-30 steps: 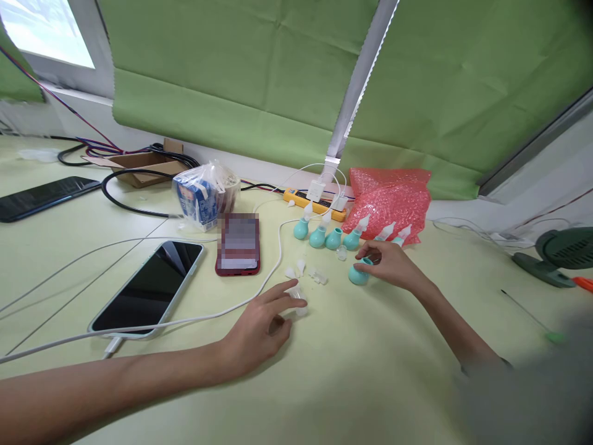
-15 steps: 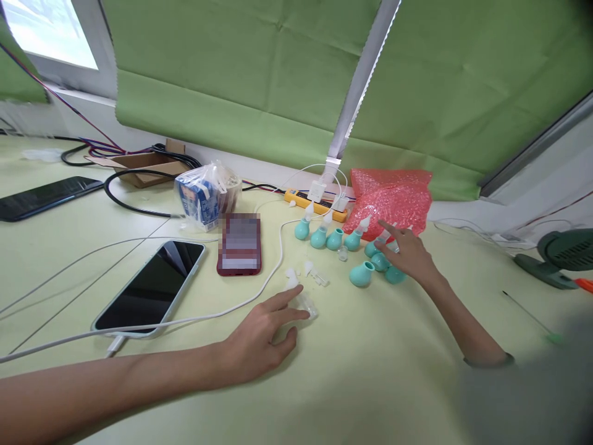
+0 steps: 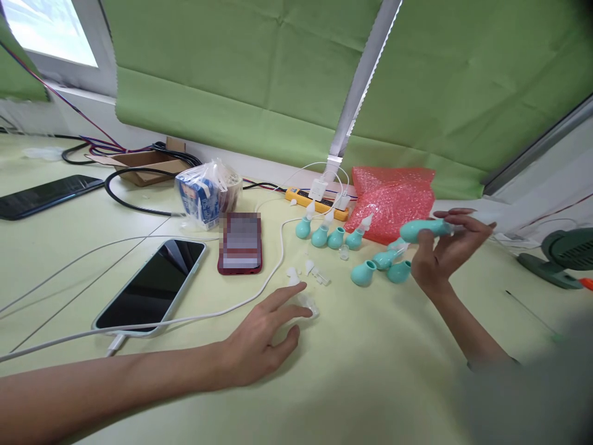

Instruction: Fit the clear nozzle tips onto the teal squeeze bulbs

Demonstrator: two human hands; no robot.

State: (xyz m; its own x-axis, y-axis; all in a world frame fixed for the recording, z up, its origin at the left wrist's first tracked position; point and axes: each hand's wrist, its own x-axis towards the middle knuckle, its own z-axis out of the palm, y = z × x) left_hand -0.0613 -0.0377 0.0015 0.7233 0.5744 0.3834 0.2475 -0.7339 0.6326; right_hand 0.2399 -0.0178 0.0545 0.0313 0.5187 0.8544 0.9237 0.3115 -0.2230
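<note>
My right hand [image 3: 439,259] is raised at the right, closed around a teal bulb aspirator [image 3: 419,231] with a translucent tip pointing right. My left hand [image 3: 262,337] lies on the table with fingers spread. Its fingertips touch or hover at small clear plastic parts [image 3: 307,303]; whether they press on them I cannot tell. Loose translucent tips [image 3: 319,275] lie just beyond that hand. Below my right hand, a teal bulb [image 3: 363,273] with an open neck lies beside several others. Farther back, an upright teal bulb [image 3: 303,228] with a white tip stands in a row.
A red bubble-wrap pouch [image 3: 393,201] and a yellow power strip [image 3: 306,201] are along the wall. To the left are a red-cased phone [image 3: 239,267], a charging phone [image 3: 152,284] and a wrapped blue pack [image 3: 200,194]. A white cable [image 3: 245,303] crosses the table. A green fan [image 3: 565,256] stands right.
My right hand has picked up a teal bulb aspirator from the group and lifted it up and to the right. My left hand has hardly moved.
</note>
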